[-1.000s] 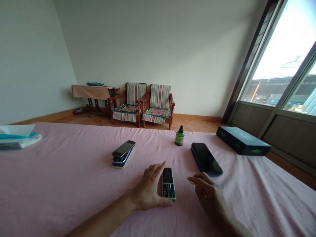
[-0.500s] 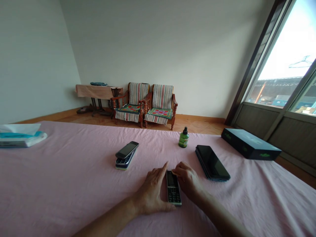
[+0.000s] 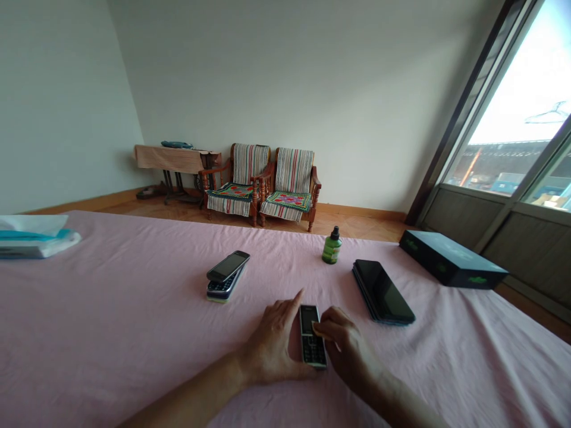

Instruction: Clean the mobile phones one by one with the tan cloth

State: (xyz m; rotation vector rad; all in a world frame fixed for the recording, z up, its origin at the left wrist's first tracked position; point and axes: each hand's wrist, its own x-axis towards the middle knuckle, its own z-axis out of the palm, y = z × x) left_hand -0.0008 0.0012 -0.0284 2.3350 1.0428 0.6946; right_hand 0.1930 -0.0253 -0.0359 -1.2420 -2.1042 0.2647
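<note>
A black keypad mobile phone (image 3: 312,351) lies face up on the pink cloth in front of me, screen end pointing away. Around its left side curves my left hand (image 3: 272,348), the thumb against the near end and the index finger stretched up by the far end, bracing it. My right hand (image 3: 345,339) is closed in a pinch over the phone's right edge. Between its fingertips shows a small pale pad (image 3: 316,330), mostly hidden, resting near the lower part of the screen.
Several phones (image 3: 229,266) are stacked to the left. A green bottle (image 3: 331,246) with a black cap stands farther back. Dark tablets (image 3: 383,291) lie stacked at right, near a black box (image 3: 450,258). A tissue pack (image 3: 35,244) lies far left. Two chairs (image 3: 288,184) stand beyond.
My right hand has moved down along the phone, bringing the pale pad from the top of the screen to its lower part. My left hand stays around the phone.
</note>
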